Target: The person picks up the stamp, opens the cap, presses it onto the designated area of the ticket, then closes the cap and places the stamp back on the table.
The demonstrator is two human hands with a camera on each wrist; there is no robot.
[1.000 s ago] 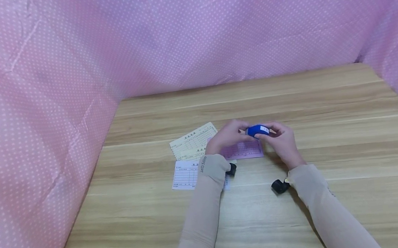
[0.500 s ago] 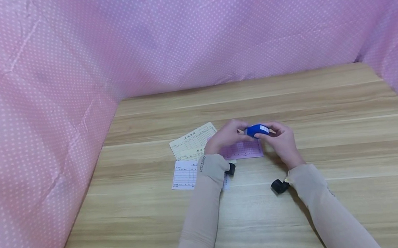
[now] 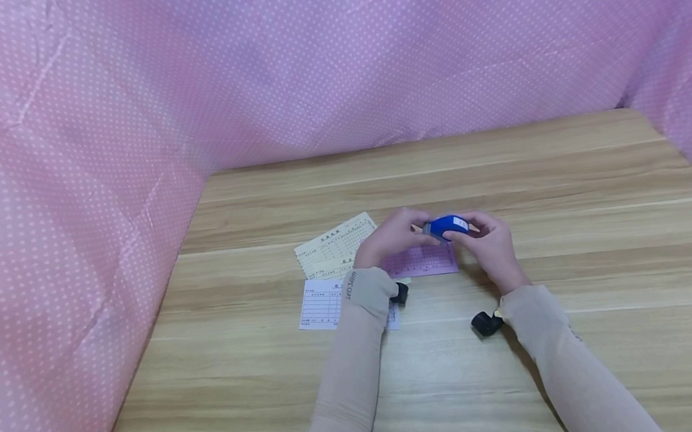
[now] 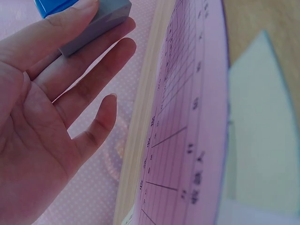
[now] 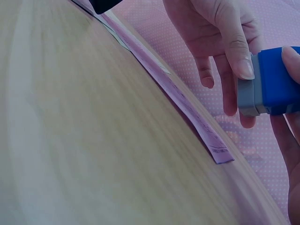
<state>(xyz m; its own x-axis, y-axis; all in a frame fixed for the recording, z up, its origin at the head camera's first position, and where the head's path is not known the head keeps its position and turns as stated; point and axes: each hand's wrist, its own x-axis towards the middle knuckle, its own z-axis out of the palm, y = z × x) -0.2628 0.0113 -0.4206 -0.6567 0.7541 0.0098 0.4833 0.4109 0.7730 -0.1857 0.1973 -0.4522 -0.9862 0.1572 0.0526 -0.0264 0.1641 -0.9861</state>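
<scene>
Both hands meet on a small blue stamp (image 3: pixel 450 225) with a white label, held over the purple form (image 3: pixel 423 263). My left hand (image 3: pixel 394 235) pinches its grey cap (image 5: pixel 248 96) between thumb and fingers; in the left wrist view the other fingers are spread. From the other side, my right hand (image 3: pixel 490 239) grips the blue body (image 5: pixel 277 77) with thumb and fingers. Cap and body sit together in the right wrist view. Part of the purple form is hidden beneath the left hand.
Yellow printed slips (image 3: pixel 335 244) and a white form (image 3: pixel 320 307) lie left of the purple one, partly under the left arm. Black wrist cameras (image 3: pixel 487 324) hang close above the wooden table (image 3: pixel 244 395). Pink dotted cloth (image 3: pixel 368 66) surrounds the table's back and sides.
Hardly anything differs. The left fingers and the stamp's grey end have shifted very slightly left, and a bit more of the grey shows; the right hand keeps its place.
</scene>
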